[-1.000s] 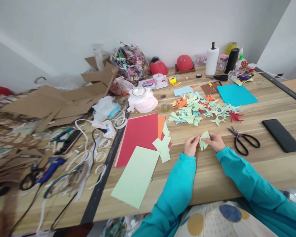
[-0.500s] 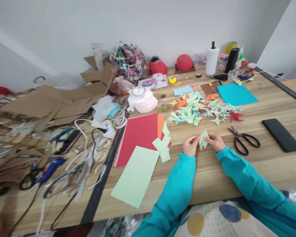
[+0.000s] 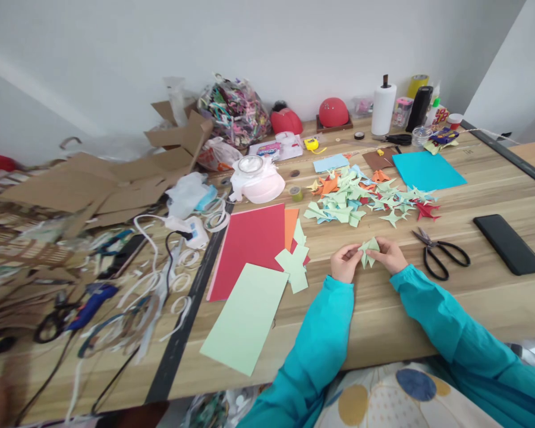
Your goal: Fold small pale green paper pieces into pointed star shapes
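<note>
My left hand [image 3: 345, 263] and my right hand [image 3: 390, 255] both pinch a small folded piece of pale green paper [image 3: 368, 251], held just above the wooden table [image 3: 472, 297]. Both arms wear teal sleeves. Beyond my hands lies a heap of folded paper figures [image 3: 365, 199] in green, orange, red and blue. To the left of my hands lie pale green paper offcuts [image 3: 295, 266], a red sheet [image 3: 249, 246] and a large pale green sheet [image 3: 247, 317].
Black scissors [image 3: 441, 254] and a black phone [image 3: 509, 244] lie to the right. A blue sheet [image 3: 427, 170], a paper towel roll [image 3: 383, 108] and bottles stand at the back. Cardboard pieces [image 3: 93, 184], cables and white straps [image 3: 151, 285] clutter the left side.
The folded green paper has turned and flattened slightly between my fingers; both hands stay in almost the same place.
</note>
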The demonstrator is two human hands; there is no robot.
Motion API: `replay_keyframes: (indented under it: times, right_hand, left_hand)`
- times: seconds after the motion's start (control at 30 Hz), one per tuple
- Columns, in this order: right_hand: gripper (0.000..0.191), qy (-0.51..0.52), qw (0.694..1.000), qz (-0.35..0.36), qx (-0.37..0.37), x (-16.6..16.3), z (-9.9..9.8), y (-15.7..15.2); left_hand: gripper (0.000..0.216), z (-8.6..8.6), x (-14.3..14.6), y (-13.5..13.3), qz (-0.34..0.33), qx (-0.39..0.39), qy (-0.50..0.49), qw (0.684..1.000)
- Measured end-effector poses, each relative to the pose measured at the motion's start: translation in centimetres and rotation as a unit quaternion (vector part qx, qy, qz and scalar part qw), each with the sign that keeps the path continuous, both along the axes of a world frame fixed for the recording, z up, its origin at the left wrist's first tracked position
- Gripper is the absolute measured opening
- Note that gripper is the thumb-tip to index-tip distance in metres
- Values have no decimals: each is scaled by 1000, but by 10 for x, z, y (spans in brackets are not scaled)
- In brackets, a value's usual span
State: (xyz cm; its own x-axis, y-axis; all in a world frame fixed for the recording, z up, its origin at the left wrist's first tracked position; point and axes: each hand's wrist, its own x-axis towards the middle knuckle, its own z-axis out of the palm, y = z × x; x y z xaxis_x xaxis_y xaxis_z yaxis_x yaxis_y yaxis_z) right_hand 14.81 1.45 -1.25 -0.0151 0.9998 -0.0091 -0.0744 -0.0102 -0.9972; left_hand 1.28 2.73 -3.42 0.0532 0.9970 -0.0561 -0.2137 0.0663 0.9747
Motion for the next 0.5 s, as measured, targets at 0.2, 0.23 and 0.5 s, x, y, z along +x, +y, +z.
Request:
replay_keyframes:
  times: [0.2, 0.23, 0.5]
  right_hand:
    - [30, 6, 1000, -3, -1, -1, 1, -1]
    - [30, 6, 1000, -8, 1, -1, 0, -1]
    - [23, 4, 1000, -26, 6, -2, -2, 0]
  left_hand:
    - [24, 3, 0, -1, 5, 33, 24, 999]
    - [23, 3, 0, -1, 4, 40, 29, 999]
    - [24, -3, 0, -1, -15, 42, 25, 999]
